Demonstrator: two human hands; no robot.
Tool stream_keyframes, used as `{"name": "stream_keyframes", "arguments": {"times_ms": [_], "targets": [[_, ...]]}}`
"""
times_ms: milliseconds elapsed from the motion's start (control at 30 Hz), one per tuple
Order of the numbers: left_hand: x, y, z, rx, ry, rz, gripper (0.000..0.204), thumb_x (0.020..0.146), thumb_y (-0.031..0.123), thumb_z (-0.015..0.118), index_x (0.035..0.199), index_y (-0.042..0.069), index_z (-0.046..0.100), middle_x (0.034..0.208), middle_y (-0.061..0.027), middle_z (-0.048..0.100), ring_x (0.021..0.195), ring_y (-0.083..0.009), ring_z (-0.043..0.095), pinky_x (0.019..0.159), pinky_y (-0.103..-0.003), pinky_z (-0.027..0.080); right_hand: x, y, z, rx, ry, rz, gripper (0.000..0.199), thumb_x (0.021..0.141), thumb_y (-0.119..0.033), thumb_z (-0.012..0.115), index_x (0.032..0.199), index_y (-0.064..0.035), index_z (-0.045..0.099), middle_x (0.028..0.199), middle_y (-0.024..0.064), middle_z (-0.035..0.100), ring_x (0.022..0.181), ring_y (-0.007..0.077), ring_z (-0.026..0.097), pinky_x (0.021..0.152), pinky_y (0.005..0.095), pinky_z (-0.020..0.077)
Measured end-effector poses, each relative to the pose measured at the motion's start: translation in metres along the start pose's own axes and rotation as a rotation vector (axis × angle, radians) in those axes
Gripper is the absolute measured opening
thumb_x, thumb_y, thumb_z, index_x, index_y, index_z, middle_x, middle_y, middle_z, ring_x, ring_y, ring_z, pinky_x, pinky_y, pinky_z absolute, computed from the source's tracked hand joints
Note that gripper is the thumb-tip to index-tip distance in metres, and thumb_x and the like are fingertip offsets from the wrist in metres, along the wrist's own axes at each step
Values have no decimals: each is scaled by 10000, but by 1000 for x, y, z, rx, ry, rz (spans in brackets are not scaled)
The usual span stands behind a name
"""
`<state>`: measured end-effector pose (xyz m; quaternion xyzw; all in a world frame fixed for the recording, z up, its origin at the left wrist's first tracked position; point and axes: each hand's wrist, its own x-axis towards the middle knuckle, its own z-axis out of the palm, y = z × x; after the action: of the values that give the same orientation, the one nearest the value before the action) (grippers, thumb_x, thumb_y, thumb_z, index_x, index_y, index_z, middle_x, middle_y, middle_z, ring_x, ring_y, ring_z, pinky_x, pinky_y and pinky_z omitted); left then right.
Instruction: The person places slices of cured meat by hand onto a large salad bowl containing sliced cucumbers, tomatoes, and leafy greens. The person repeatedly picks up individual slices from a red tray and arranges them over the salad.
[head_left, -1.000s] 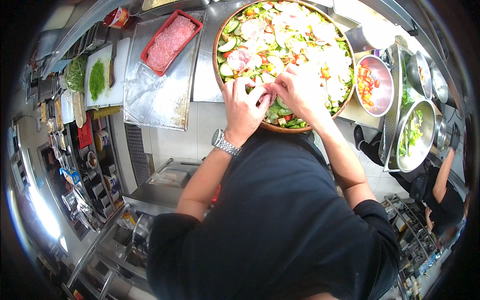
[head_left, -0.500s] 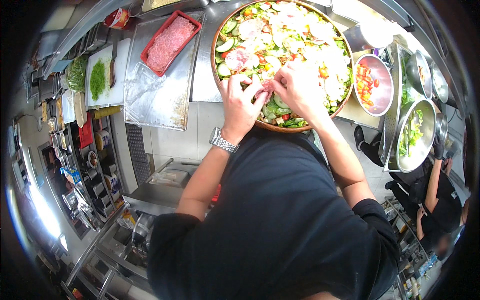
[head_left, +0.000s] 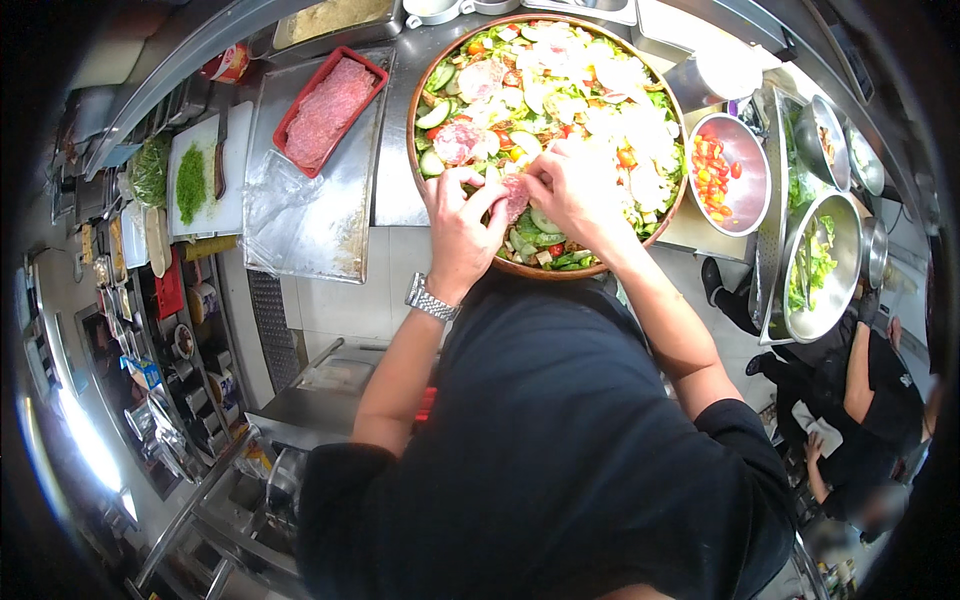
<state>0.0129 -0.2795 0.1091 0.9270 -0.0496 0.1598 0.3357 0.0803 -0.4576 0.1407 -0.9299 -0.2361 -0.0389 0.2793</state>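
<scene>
On the far left a white board carries 1 heap of chopped green herbs and 1 knife; next, a steel tray bears crumpled clear film and 1 red tub of pink sliced meat; then 1 wide wooden bowl holds salad of cucumber, lettuce, tomato and meat slices; over its near edge the left hand and right hand meet, both pinching 1 pink meat slice between fingertips, touching the salad; right of it 1 steel bowl holds cut tomatoes; 1 more steel bowl holds greens; all stand on a steel counter; another person in black stands at the lower right of the kitchen.
</scene>
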Motion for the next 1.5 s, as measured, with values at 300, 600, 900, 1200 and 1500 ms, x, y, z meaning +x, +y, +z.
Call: {"name": "stream_keyframes", "arguments": {"times_ms": [300,600,900,1200,1500], "targets": [[2,3,-2,-130,55,-8,157,822,81,775,978,98,773,1055,-91,583,945,-267,505,839,-399,448,-6,5,-22,34,-50,36,180,912,-252,753,977,-84,757,814,69,709,824,258,679,803,391,525],[5,5,-6,-88,115,11,246,806,99,797,1042,71,731,1085,-114,586,1042,-304,546,939,-440,452,-32,98,-92,-45,39,250,282,885,-156,750,1160,-105,720,914,83,669,832,225,647,785,375,544],[9,6,-20,-72,204,-1,283,810,78,784,1082,63,711,1073,-117,568,1053,-306,544,947,-431,465,73,149,-71,-109,15,-128,279,944,-197,672,1205,-102,693,964,111,671,878,252,661,837,380,539],[-8,1,-25,-141,256,-189,286,813,77,777,1086,41,700,1060,-120,571,1052,-307,563,948,-434,474,87,159,-71,-142,-58,-176,279,948,-205,670,1206,-108,712,982,136,679,921,277,709,832,390,552],[-23,-1,-32,-102,354,-254,297,827,93,778,1115,64,712,1041,-89,590,971,-241,566,819,-361,457,77,140,-99,-293,-192,-81,359,887,-277,746,1210,-150,654,1005,110,653,918,263,686,808,409,545]]}}
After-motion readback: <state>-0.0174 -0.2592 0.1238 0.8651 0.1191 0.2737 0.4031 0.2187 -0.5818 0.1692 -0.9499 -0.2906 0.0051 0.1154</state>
